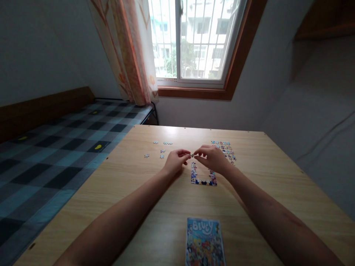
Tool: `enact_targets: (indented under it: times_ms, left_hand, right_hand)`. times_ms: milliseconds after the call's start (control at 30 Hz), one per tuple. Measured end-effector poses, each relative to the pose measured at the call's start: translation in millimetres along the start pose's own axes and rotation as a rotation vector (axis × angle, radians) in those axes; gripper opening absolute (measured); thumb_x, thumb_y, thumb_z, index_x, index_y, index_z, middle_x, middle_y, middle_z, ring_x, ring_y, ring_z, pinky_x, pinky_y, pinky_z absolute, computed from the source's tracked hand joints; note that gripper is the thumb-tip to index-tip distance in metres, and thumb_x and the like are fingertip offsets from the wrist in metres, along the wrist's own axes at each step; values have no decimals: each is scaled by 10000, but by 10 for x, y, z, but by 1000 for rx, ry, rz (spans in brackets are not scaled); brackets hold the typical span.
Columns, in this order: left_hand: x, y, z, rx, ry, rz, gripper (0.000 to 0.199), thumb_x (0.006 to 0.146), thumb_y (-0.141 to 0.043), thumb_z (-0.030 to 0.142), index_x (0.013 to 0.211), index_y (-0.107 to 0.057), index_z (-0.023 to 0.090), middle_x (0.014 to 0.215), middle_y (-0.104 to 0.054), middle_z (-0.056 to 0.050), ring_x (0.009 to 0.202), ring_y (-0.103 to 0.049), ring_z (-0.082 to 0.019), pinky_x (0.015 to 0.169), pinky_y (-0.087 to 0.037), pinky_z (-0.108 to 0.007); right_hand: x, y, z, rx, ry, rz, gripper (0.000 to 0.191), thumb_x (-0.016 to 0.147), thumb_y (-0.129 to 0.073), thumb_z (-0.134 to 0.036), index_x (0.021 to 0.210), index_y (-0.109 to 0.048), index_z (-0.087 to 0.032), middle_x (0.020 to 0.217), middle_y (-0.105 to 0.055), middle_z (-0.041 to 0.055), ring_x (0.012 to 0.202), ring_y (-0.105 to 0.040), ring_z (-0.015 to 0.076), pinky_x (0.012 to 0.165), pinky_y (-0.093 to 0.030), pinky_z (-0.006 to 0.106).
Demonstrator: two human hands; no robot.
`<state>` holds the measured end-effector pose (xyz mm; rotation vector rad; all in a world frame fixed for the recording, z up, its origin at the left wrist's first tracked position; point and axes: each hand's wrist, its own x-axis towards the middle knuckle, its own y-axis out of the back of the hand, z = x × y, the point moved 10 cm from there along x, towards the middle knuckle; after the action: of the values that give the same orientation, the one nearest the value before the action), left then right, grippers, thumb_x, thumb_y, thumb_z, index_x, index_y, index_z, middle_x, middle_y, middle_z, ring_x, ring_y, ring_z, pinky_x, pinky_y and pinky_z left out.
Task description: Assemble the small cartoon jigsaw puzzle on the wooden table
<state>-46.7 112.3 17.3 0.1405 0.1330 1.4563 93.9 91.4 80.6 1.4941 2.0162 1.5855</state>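
Observation:
Over the middle of the table, my left hand [177, 161] and my right hand [212, 158] meet fingertip to fingertip at a small jigsaw piece [192, 155]. Both hands are closed in a pinch on it; whether it is one piece or two joined is too small to tell. Just below them lies a partly joined puzzle border [204, 182], U-shaped, with its left, bottom and right sides showing. My right hand and wrist hide part of its right side. Behind that hand, a group of loose puzzle pieces [227, 148] lies in rows, partly covered.
Several more pieces [162, 156] are scattered left of my hands, with a short joined strip [168, 143] farther back. A puzzle box [205, 242] marked "Bluey" lies near me on the wooden table [155, 207]. A bed [83, 147] stands to the left, a curtained window [199, 40] beyond.

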Motion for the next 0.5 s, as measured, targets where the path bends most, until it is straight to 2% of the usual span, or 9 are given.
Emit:
enact_targets:
  times_ms: [200,500]
  left_hand:
    - [24,-21,-112,-45,-10,-5,161,780,-730,207,924,-735,137,835,-770,-77,587,-629,-123,546,-524,-249]
    - [47,-56,-140,36,-2,-37,192,805,-715,249,968,-735,149,856,-781,-82,564,-624,-125,531,-522,-249]
  right_hand:
    - [-24,-41,125,-39,19,89,109,929,-691,-276,896,-786,-235,897,-746,26,779,-652,145,697,-424,259]
    - [-36,-125,168,-65,37,63,120,934,-685,-273,904,-796,-240,925,-765,33,826,-678,163,745,-463,269]
